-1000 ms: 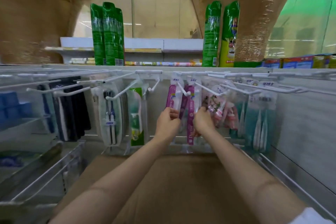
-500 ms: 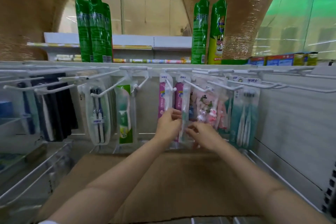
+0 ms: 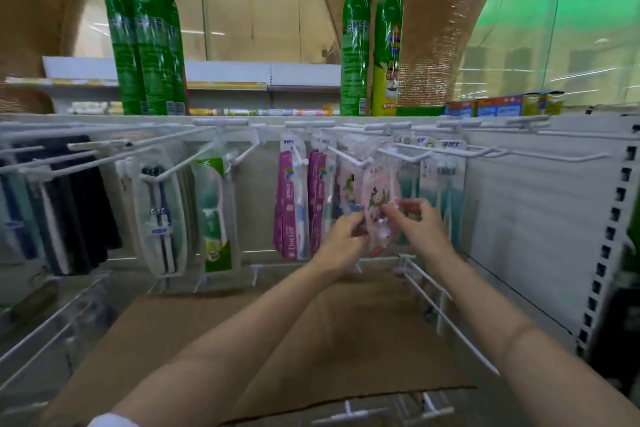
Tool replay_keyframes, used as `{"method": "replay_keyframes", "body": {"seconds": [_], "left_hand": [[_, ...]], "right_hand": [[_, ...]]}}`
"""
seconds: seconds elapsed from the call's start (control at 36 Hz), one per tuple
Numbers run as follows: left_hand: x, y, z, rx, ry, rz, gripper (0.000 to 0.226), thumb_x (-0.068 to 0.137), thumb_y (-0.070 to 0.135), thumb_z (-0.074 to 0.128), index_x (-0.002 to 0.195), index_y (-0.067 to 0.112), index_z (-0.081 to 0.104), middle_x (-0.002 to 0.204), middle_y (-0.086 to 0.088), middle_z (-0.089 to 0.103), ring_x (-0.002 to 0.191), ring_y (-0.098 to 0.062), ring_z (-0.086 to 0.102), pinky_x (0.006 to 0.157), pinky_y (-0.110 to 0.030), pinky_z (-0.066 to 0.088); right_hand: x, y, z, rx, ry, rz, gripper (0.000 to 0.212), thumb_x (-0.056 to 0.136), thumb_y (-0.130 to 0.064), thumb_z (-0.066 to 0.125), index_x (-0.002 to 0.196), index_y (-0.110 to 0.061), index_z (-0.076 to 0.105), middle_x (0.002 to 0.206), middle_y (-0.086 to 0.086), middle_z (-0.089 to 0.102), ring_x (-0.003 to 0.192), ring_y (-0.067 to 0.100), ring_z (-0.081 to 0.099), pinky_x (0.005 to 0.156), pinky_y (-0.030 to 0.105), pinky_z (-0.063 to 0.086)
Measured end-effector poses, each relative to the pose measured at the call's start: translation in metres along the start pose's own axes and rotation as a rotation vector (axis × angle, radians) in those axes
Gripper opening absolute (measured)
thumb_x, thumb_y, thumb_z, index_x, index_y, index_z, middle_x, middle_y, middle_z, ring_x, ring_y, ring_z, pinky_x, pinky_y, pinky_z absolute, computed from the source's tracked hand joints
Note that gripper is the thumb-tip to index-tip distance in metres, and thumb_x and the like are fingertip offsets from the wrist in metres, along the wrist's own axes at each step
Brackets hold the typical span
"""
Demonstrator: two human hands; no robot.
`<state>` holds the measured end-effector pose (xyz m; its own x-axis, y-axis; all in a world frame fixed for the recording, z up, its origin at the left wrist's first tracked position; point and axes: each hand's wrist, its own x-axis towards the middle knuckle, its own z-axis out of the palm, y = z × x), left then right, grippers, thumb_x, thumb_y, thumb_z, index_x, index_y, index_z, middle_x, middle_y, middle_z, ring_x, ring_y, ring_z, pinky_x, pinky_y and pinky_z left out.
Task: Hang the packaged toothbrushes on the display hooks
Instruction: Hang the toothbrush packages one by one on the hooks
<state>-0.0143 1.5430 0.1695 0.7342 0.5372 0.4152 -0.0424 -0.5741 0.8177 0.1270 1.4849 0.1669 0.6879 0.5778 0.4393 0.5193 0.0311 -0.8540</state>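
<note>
both hands (image 3: 346,241) pinch a glossy pink toothbrush pack (image 3: 379,204).

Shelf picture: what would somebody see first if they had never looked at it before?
Probably the two hands in the middle: the left hand and right hand both pinch a pink toothbrush pack hanging on a white hook. Next, the purple toothbrush packs just to its left catch the eye. Above, tall green spray cans stand on the top shelf.

Both hands shifted right, now gripping pink toothbrush pack (image 3: 379,204)
</note>
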Motion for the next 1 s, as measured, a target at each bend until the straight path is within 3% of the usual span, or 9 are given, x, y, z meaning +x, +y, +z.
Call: {"method": "replay_keyframes", "body": {"seconds": [0.08,0.17,0.22,0.36,0.5,0.61,0.72,0.89,1.0], "left_hand": [[0.005,-0.008,-0.001,0.291,0.009,-0.080,0.039,0.093,0.012,0.050,0.132,0.020,0.049,0.128,-0.012,0.038,0.123,-0.025,0.030,0.104,-0.033,0.027],[0.008,-0.016,-0.003,0.371,0.025,-0.093,0.044,0.092,0.019,0.052,0.134,0.028,0.043,0.135,-0.011,0.021,0.129,-0.029,0.017,0.112,-0.037,0.018],[0.009,-0.018,-0.002,0.350,0.052,-0.067,0.048,0.089,0.012,0.053,0.133,0.025,0.040,0.138,-0.007,0.016,0.131,-0.029,0.014,0.115,-0.039,0.016],[0.009,-0.017,-0.003,0.180,0.037,-0.120,0.067,0.091,0.003,0.046,0.147,0.014,0.012,0.145,-0.004,0.014,0.139,-0.026,0.017,0.118,-0.041,0.015],[0.014,-0.018,-0.002,0.110,0.090,-0.174,0.067,0.096,0.017,0.043,0.148,0.005,0.002,0.154,-0.010,0.004,0.140,-0.032,0.018,0.117,-0.045,0.018],[0.018,-0.016,0.007,0.073,0.087,-0.166,0.074,0.095,0.026,0.045,0.150,0.017,-0.003,0.155,-0.006,0.006,0.141,-0.032,0.018,0.115,-0.049,0.022],[0.016,-0.012,0.019,0.006,0.025,-0.126,0.089,0.078,0.011,0.051,0.150,0.027,0.001,0.151,-0.002,0.019,0.139,-0.029,0.024,0.113,-0.052,0.026],[0.035,-0.024,0.010,-0.115,0.154,-0.178,0.094,0.060,0.034,0.064,0.144,0.021,0.023,0.146,-0.007,0.035,0.134,-0.026,0.035,0.111,-0.051,0.031],[0.064,-0.059,0.020,-0.082,0.095,-0.189,0.088,0.062,0.024,0.062,0.141,0.030,0.025,0.141,-0.005,0.038,0.133,-0.026,0.035,0.110,-0.052,0.032]], "right_hand": [[0.002,0.003,-0.005,-0.035,-0.079,-0.025,0.031,0.078,-0.050,0.066,0.091,-0.024,0.056,0.115,0.003,0.057,0.103,0.020,0.058,0.085,0.039,0.052],[-0.002,0.001,-0.011,0.059,-0.165,-0.023,0.029,0.083,-0.041,0.066,0.091,-0.017,0.053,0.095,0.001,0.060,0.069,0.009,0.062,0.048,0.020,0.047],[-0.004,-0.001,-0.016,0.125,-0.179,-0.024,0.028,0.084,-0.033,0.067,0.088,-0.012,0.049,0.080,0.005,0.061,0.047,0.002,0.057,0.040,0.016,0.041],[0.000,-0.009,-0.036,0.049,0.027,-0.141,0.027,0.082,-0.020,0.071,0.096,-0.015,0.049,0.092,0.002,0.059,0.082,0.017,0.058,0.058,0.021,0.042],[0.004,-0.019,-0.052,-0.153,0.111,-0.222,0.021,0.083,-0.024,0.069,0.100,-0.018,0.057,0.090,0.002,0.060,0.081,0.020,0.059,0.073,0.032,0.049],[0.007,-0.016,-0.052,-0.197,0.108,-0.227,0.017,0.084,-0.026,0.068,0.093,-0.020,0.055,0.088,0.002,0.062,0.078,0.021,0.061,0.071,0.034,0.052],[0.009,-0.013,-0.049,-0.214,0.088,-0.218,0.016,0.086,-0.031,0.066,0.092,-0.023,0.053,0.087,0.001,0.063,0.081,0.025,0.064,0.074,0.044,0.056],[0.010,-0.019,-0.047,-0.182,0.080,-0.221,0.016,0.088,-0.024,0.064,0.096,-0.016,0.053,0.086,0.000,0.059,0.073,0.015,0.058,0.063,0.028,0.048],[0.013,-0.019,-0.046,-0.166,0.070,-0.220,0.015,0.088,-0.021,0.064,0.096,-0.015,0.052,0.079,-0.008,0.053,0.067,0.003,0.051,0.053,0.020,0.038]]}}
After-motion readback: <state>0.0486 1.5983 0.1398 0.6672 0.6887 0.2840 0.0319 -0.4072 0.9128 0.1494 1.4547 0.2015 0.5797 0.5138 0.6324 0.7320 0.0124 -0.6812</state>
